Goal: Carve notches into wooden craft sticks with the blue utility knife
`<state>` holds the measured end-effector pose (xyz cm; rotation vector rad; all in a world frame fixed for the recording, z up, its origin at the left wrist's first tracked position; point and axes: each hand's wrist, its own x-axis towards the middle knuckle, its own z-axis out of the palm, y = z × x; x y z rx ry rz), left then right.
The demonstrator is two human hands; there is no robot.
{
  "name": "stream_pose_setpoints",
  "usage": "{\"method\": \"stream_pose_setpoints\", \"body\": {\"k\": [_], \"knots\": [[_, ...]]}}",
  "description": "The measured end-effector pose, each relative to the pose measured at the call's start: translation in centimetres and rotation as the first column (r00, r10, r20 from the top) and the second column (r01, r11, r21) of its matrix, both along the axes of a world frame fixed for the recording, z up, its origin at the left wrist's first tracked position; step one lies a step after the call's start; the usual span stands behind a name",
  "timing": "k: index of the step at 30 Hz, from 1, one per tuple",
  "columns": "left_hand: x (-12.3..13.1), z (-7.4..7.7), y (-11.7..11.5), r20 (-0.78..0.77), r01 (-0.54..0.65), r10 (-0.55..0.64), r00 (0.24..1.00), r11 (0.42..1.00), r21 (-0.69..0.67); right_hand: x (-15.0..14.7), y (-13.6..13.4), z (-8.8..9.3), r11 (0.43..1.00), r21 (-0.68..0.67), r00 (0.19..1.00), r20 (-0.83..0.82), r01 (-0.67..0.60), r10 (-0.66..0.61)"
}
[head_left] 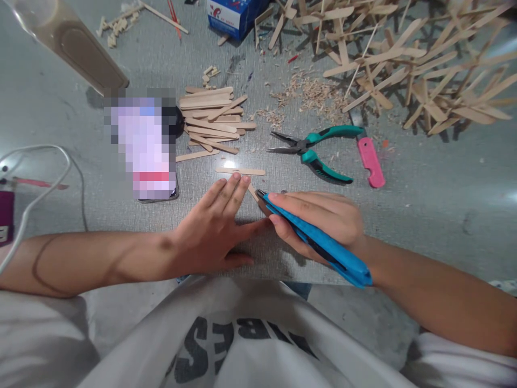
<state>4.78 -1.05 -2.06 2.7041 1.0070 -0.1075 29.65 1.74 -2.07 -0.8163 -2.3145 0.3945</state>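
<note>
My right hand [323, 218] is wrapped around a blue utility knife [331, 245]. The knife's tip rests on or just over a slanting craft stick [252, 191]. My left hand [220, 226] lies flat with its fingers stretched out, fingertips at the lower edge of a level craft stick [242, 172]; the slanting stick is partly hidden by my fingers and the knife. Just beyond the hands, green-handled long-nose pliers [307, 148] lie with jaws and handles apart. Next to them is a pink folding knife [370, 161].
Loose craft sticks [214, 116] are piled beside a blurred phone [147, 151]. Wood shavings [311, 94] lie scattered behind the pliers. Crossed-stick pieces [396, 59] crowd the back right, near a blue box [232, 19]. A bottle [81, 48] stands back left; a white cable [52, 148] curves at left.
</note>
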Motion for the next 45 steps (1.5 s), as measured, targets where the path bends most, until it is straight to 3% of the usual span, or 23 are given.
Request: {"method": "stream_pose_setpoints", "body": {"k": [8, 15, 31, 45], "knots": [[-0.04, -0.13, -0.1, -0.01, -0.005, 0.006, 1.0, 0.999, 0.039, 0.07, 0.1, 0.02, 1.0, 0.018, 1.0, 0.01, -0.009, 0.009], [-0.03, -0.16, -0.05, -0.006, -0.004, 0.004, 1.0, 0.999, 0.039, 0.1, 0.21, -0.61, 0.993, 0.121, 1.0, -0.006, 0.004, -0.003], [-0.05, 0.0, 0.07, -0.012, 0.016, -0.016, 1.0, 1.0, 0.023, 0.07, 0.07, -0.38, 1.0, 0.029, 1.0, -0.006, -0.005, 0.005], [-0.02, 0.3, 0.22, -0.003, 0.003, -0.003, 1.0, 1.0, -0.004, -0.14, 0.06, 0.24, 0.996, 0.086, 0.999, 0.045, -0.002, -0.002]]}}
